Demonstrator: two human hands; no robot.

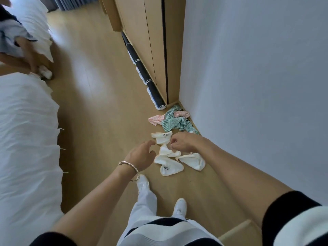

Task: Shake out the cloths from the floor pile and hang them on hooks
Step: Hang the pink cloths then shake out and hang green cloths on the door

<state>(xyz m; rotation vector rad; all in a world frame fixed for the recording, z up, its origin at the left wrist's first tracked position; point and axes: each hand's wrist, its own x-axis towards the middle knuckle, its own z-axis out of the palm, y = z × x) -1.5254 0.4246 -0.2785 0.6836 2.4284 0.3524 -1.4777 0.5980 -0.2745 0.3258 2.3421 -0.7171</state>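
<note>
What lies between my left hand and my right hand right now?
Head view: a white printed cloth and, nearer you, a second white cloth lie on the floor between the left hand and the right hand.

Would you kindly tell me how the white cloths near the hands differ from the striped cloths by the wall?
The white cloths are plain with pale orange edging; the striped cloths are green and pink. The white cloths lie fairly flat, the striped cloths crumpled in a heap. Both lie on the wooden floor.
</note>
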